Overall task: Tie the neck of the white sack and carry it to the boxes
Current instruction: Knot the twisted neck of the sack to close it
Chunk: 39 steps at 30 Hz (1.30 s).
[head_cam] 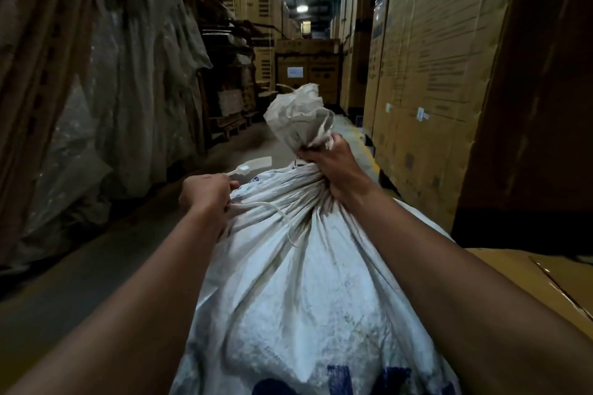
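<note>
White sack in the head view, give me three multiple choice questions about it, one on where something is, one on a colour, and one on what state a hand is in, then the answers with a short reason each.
1. Where do the tall cardboard boxes stand relative to the white sack?
A. To its right
B. Under it
C. Inside it

2. What colour is the printing low on the sack?
A. Red
B. Blue
C. Green

3. What is the right hand doing?
A. Hanging open at the side
B. Gripping the gathered neck
C. Pressing flat on a box

Answers:
1 A, the stacked boxes line the right side of the aisle.
2 B, dark blue marks show near the bottom edge.
3 B, its fingers are curled round the bunched neck, while the left hand holds the white cord.
</note>
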### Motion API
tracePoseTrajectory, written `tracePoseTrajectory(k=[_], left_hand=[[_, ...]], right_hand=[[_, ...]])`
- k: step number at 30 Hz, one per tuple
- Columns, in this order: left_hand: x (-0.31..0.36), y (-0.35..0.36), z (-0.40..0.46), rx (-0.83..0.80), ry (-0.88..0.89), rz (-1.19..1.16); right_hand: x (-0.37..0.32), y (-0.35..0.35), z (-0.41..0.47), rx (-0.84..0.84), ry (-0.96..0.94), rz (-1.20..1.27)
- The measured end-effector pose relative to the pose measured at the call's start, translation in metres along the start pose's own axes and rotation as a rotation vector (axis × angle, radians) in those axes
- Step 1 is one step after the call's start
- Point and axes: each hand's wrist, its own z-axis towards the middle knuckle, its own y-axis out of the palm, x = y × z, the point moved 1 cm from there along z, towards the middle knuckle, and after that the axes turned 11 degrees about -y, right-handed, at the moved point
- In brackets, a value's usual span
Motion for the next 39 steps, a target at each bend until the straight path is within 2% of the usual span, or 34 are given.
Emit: tracePoseTrajectory(k=[4,9,11,13,15,17,20,22,24,25,26,27,28,29,30,31,32,33,35,37,39], left_hand=[[0.006,0.020,-0.011,0.011,0.082,0.013],[0.017,0.056,-0.032,-0.052,0.160,-0.037],[0.019,0.070,-0.045,-0.156,0.181,-0.042],[0.013,0.088,-0.039,-0.411,0.167,-0.091],[-0.001,0.108,-0.017,-0.522,0.189,-0.104],[0.002,0.102,-0.035,-0.541,0.184,-0.110],[0.001,0.106,-0.042,-0.545,0.198,-0.014],[0.003,0.106,-0.045,-0.551,0.147,0.003],[-0.002,0.104,-0.042,-0.539,0.285,0.265],[0.002,0.115,-0.033,-0.533,0.289,0.321],[0.000,0.110,-0.037,-0.590,0.352,0.429],[-0.002,0.103,-0.032,-0.551,0.356,0.078],[-0.006,0.102,-0.020,-0.567,0.362,-0.001],[-0.004,0.096,-0.021,-0.427,0.219,-0.405],[0.000,0.090,-0.035,-0.530,0.321,-0.014],[0.000,0.078,-0.052,-0.669,0.286,0.169],[0.001,0.077,-0.048,-0.643,0.298,0.235],[0.003,0.073,-0.048,-0.708,0.231,0.274],[-0.001,0.063,-0.041,-0.882,0.251,0.251],[-0.007,0.058,-0.041,-1.035,0.147,0.331],[-0.007,0.062,-0.048,-1.084,0.175,0.478]], right_hand=[[-0.008,-0.009,-0.012,-0.224,-0.103,0.186],[-0.010,-0.020,-0.013,-0.334,-0.089,0.088],[-0.011,-0.021,-0.014,-0.341,-0.086,0.063],[-0.013,-0.023,-0.017,-0.337,-0.091,0.041],[-0.016,-0.025,-0.020,-0.339,-0.068,0.029],[-0.013,-0.027,-0.019,-0.340,-0.061,0.013],[-0.009,-0.030,-0.019,-0.362,-0.047,0.033],[-0.006,-0.031,-0.018,-0.401,-0.019,0.088],[-0.003,-0.033,-0.016,-0.411,0.017,0.157],[-0.001,-0.033,-0.014,-0.421,0.040,0.185],[0.000,-0.033,-0.013,-0.434,0.059,0.205],[0.001,-0.033,-0.012,-0.448,0.072,0.217],[0.001,-0.033,-0.010,-0.456,0.078,0.222],[0.002,-0.033,-0.008,-0.452,0.080,0.219],[0.002,-0.034,-0.006,-0.438,0.084,0.212],[0.001,-0.034,-0.005,-0.430,0.095,0.209],[-0.001,-0.034,-0.005,-0.435,0.115,0.207],[-0.004,-0.034,-0.006,-0.444,0.141,0.189],[-0.013,-0.032,-0.007,-0.462,0.182,0.118],[-0.023,-0.030,-0.007,-0.474,0.194,0.047],[-0.029,-0.031,-0.008,-0.447,0.212,0.044]])
